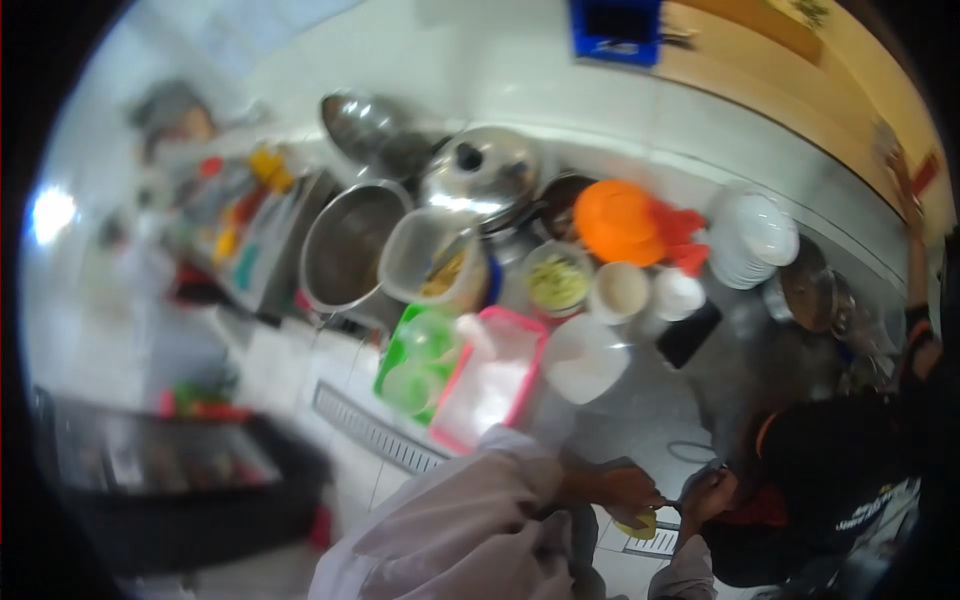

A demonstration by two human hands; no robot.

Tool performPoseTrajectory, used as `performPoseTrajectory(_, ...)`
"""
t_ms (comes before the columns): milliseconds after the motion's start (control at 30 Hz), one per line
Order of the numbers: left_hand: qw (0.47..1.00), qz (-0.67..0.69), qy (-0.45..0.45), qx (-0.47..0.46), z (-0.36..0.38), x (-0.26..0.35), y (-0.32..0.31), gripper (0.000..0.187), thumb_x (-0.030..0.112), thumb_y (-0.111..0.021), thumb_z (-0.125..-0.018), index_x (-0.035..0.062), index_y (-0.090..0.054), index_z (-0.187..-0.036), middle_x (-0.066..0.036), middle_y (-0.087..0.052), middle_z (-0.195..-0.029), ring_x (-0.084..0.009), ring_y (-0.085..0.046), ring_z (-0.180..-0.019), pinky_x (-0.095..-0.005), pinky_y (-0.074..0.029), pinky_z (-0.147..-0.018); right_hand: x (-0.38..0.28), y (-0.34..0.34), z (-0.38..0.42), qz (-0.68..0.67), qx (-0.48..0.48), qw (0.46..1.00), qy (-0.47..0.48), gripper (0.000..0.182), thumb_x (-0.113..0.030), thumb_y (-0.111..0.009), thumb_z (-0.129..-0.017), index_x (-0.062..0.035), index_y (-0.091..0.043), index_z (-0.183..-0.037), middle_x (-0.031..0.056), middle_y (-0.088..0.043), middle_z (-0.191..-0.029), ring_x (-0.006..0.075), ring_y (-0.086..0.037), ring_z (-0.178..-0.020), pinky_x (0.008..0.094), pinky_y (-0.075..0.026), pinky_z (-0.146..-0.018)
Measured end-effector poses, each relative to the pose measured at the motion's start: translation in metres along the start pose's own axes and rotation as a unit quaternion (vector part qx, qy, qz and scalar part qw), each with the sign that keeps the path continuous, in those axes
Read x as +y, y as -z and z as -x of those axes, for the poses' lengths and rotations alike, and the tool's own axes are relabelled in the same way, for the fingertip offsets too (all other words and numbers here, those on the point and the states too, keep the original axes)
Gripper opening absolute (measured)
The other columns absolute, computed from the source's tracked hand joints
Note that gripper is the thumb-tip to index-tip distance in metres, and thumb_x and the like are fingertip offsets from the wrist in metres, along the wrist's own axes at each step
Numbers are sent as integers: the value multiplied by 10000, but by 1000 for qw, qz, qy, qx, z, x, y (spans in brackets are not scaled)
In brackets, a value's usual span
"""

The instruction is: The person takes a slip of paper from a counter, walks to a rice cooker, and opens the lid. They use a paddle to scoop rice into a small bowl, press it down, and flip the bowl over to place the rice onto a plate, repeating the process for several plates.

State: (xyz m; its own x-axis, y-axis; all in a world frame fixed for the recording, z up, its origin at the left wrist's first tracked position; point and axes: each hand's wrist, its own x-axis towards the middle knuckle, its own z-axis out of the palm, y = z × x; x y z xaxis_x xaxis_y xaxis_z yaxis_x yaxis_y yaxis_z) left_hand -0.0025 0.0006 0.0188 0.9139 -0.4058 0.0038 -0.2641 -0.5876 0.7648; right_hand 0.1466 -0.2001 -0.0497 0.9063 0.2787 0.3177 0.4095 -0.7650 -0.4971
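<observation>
My left hand point(632, 488) reaches in from a pale sleeve, its fingers closed on a yellow-green piece of food point(637, 526). Just to its right, my right hand point(708, 494) is curled closed around a slim dark tool point(675, 505), whose kind is too blurred to make out. The tool's end lies close to the fingers of my left hand. Both hands are low in the view, beyond the counter's near edge and above the tiled floor.
The steel counter point(640, 405) bears a pink tray point(490, 395), a green tray point(393, 375), a white bowl point(588, 360), a black phone point(690, 335), stacked plates point(750, 240) and pots. A co-worker in black point(830, 480) stands close on the right. A black crate point(190, 530) is at left.
</observation>
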Motion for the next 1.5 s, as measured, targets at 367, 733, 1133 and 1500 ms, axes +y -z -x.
performPoseTrajectory(367,999,0,-11,-48,-3,6,11,452,444,-691,-839,67,-561,-1051,-128,-637,-855,-334,-647,-877,-472,-525,-744,-39,15,-8,-41,32,995,-89,160,-92,-554,-818,-1,-621,-931,201,-623,-883,407,-600,-849,484,-459,-784)
performPoseTrajectory(733,999,-12,-31,-16,-6,7,12,420,469,-711,-836,124,-603,-1050,-70,-632,-881,-288,-635,-857,-418,-526,-764,-43,20,-9,-15,73,996,-41,140,-83,-558,-812,-27,-618,-925,183,-613,-897,399,-592,-858,485,-453,-792)
performPoseTrajectory(1133,997,-38,-39,-56,-5,-4,-1,395,460,-738,-811,139,-629,-1014,-53,-609,-861,-272,-609,-809,-400,-504,-720,-43,18,-7,-44,134,986,-93,126,-65,-590,-775,-33,-620,-894,165,-620,-840,386,-592,-807,485,-452,-762)
performPoseTrajectory(1500,993,-60,-60,-87,-6,-6,2,424,506,-714,-817,141,-641,-1019,-72,-599,-854,-271,-614,-811,-397,-503,-718,-43,21,-7,-46,112,987,-103,118,-94,-595,-777,-52,-643,-876,135,-622,-840,365,-591,-813,469,-455,-756)
